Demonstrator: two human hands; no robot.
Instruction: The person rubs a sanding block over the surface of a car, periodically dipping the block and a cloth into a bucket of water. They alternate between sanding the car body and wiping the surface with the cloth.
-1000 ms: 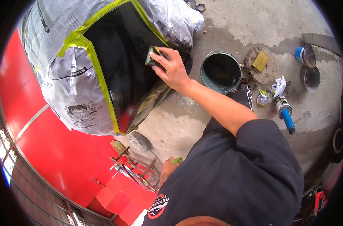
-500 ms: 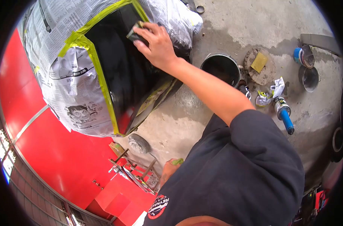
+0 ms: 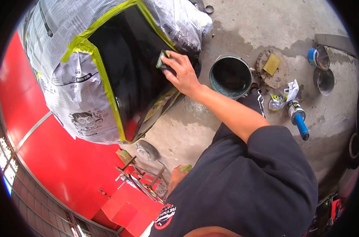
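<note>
My right hand (image 3: 182, 75) is closed around a small sanding block (image 3: 162, 62), dark with green and yellow on it. The block is at the right side of a glossy black car panel (image 3: 128, 59), apparently against its surface. Yellow-green masking tape (image 3: 104, 81) borders the panel, and newspaper (image 3: 74, 104) covers the bodywork around it. Low beside my body, my left hand (image 3: 176, 176) is closed on a crumpled yellow-green cloth (image 3: 185, 168); my shirt hides part of that arm.
On the concrete floor stand a dark bucket (image 3: 213, 81) and a round stone slab (image 3: 262, 65) bearing a yellow sponge (image 3: 271, 64). Farther right lie a blue-handled tool (image 3: 301, 125), crumpled paper (image 3: 292, 91) and cans (image 3: 324, 81). A wooden stand (image 3: 157, 177) is beside the red bodywork (image 3: 69, 158).
My right hand has moved the sanding block right and down across the black panel, toward its taped right edge. My left hand stays at my side with the cloth.
</note>
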